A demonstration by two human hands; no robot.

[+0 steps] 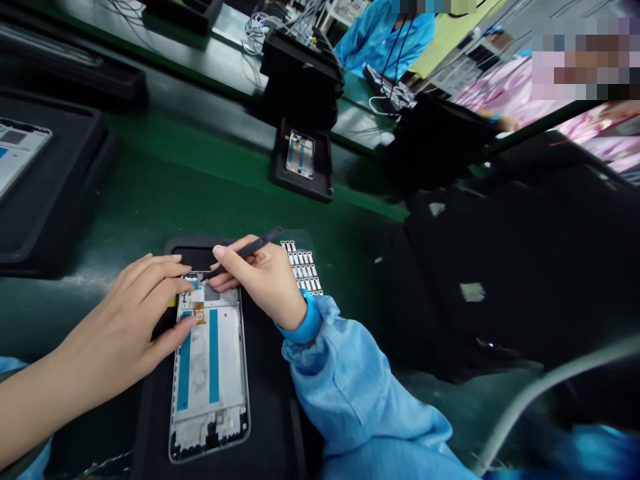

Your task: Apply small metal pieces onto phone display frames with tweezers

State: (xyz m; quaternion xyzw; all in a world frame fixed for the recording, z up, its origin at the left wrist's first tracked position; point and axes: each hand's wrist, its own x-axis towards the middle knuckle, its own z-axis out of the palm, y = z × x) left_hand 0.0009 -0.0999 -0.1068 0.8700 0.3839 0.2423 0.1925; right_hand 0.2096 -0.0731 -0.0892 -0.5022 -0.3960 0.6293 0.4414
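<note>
A silver phone frame (227, 360) with two blue adhesive strips lies in a black tray (273, 400) before me. Across its upper left part rests my left hand (145, 300), fingers spread and touching the frame's top edge and an orange flex cable (199, 315). My right hand (260, 273) grips a pair of black tweezers (257, 245) like a pen. The tweezers' tip points down at the frame's upper end, where my fingers partly cover it. Just beyond my right wrist is a clear sheet (303, 267) bearing rows of small metal-looking pieces.
Another phone frame (301, 155) lies in a small black tray (327, 187) farther back. At left, a stack of black trays (65, 187) holds one more frame (23, 150). Dark stacked trays (480, 267) stand at right. Co-workers in blue (385, 37) and pink sleeves (510, 87) appear behind.
</note>
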